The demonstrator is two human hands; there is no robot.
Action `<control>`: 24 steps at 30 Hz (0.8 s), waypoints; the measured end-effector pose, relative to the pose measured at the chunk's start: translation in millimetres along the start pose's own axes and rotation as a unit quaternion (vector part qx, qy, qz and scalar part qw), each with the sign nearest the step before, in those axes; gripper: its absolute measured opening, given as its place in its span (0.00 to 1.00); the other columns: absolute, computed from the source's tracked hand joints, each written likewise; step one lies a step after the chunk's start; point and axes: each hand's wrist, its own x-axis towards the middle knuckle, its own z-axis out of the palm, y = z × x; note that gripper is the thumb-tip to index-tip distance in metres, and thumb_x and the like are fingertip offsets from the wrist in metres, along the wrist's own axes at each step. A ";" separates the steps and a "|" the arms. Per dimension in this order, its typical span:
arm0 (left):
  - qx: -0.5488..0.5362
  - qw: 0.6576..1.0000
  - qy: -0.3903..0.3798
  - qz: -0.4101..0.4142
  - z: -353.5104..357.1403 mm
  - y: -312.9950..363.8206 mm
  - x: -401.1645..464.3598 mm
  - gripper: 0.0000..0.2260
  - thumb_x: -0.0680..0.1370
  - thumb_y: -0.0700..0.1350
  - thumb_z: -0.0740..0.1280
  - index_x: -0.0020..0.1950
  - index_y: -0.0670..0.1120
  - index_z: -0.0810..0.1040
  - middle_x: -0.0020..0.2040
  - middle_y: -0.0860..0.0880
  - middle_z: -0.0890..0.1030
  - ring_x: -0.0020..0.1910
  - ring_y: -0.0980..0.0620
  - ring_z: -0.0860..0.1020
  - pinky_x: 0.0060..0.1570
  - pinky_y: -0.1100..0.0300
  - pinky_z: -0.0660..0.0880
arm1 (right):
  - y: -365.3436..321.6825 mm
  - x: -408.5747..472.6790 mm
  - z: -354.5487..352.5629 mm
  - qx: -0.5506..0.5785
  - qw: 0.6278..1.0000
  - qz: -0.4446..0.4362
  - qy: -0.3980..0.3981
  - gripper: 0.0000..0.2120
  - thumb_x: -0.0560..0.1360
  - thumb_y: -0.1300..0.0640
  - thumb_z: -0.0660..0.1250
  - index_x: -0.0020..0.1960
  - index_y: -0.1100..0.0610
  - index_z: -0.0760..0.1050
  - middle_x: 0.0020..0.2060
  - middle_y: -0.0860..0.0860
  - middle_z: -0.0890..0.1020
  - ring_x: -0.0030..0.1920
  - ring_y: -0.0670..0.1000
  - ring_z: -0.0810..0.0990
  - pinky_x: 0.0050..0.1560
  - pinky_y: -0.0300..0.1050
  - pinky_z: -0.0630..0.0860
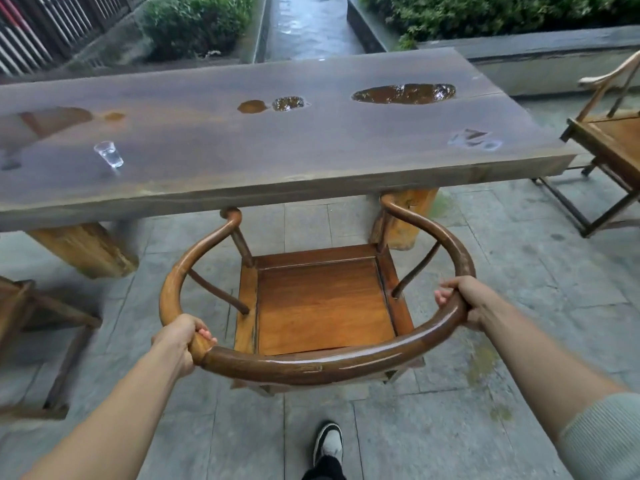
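A wooden armchair with a round, curved back rail (322, 363) and a square seat (325, 303) stands on the stone floor in front of me, facing a long wooden table (311, 150). My left hand (181, 342) grips the rail at its left rear bend. My right hand (460, 299) grips the rail on the right side, fingers curled over the top. The tips of the chair's arms reach just under the table's near edge.
A clear plastic cup (109, 154) stands on the table's left part, and puddles (403, 94) lie on its top. Another wooden chair (609, 140) stands at the right, a low wooden frame (41, 317) at the left. My shoe (328, 443) is on the floor below.
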 end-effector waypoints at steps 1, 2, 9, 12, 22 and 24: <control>0.030 1.000 -0.001 0.005 -1.2 3.0 -1.7 0.05 0.69 0.31 0.61 0.44 0.37 0.72 0.24 0.44 0.73 0.18 0.49 0.73 0.23 0.58 0.75 | -2.6 1.7 -0.8 0.006 1.000 0.002 0.001 0.12 0.82 0.59 0.65 0.62 0.58 0.66 0.49 0.60 0.78 0.36 0.57 0.86 0.36 0.51 0.83; 0.065 0.998 0.005 0.010 -3.8 1.2 -7.8 0.05 0.72 0.33 0.64 0.47 0.37 0.74 0.29 0.41 0.76 0.22 0.47 0.76 0.25 0.57 0.76 | 0.6 -1.1 -5.2 0.000 1.000 0.008 0.001 0.18 0.81 0.54 0.68 0.65 0.55 0.64 0.54 0.62 0.78 0.43 0.61 0.87 0.43 0.57 0.84; 0.324 0.921 0.156 0.151 6.8 -9.1 -48.6 0.26 0.75 0.50 0.67 0.68 0.37 0.71 0.68 0.35 0.70 0.66 0.35 0.70 0.65 0.41 0.70 | 18.4 -28.0 -32.7 -0.063 0.995 -0.075 0.022 0.20 0.80 0.44 0.67 0.61 0.59 0.76 0.57 0.58 0.81 0.46 0.62 0.85 0.39 0.57 0.84; 0.378 0.868 0.199 0.252 50.6 -19.9 -100.3 0.31 0.75 0.53 0.67 0.74 0.41 0.63 0.74 0.35 0.63 0.71 0.34 0.64 0.67 0.37 0.64 | 22.5 -43.5 -70.2 -0.065 0.993 -0.099 -0.004 0.29 0.82 0.39 0.63 0.76 0.53 0.65 0.74 0.56 0.69 0.57 0.63 0.80 0.56 0.59 0.81; 0.432 0.772 -0.179 0.430 363.6 -80.8 -290.9 0.24 0.76 0.57 0.62 0.66 0.43 0.74 0.64 0.40 0.77 0.62 0.39 0.75 0.64 0.49 0.72 | -38.4 -66.0 -273.1 -0.013 0.975 -0.202 0.091 0.32 0.83 0.34 0.54 0.81 0.50 0.61 0.80 0.51 0.63 0.78 0.57 0.62 0.76 0.58 0.59; 0.468 0.735 -0.197 0.449 446.0 -96.2 -321.1 0.27 0.77 0.58 0.60 0.69 0.42 0.71 0.67 0.39 0.75 0.65 0.38 0.74 0.63 0.51 0.71 | -65.2 -47.5 -327.0 0.006 0.967 -0.222 0.124 0.31 0.83 0.36 0.54 0.80 0.51 0.63 0.79 0.51 0.64 0.79 0.56 0.62 0.76 0.55 0.58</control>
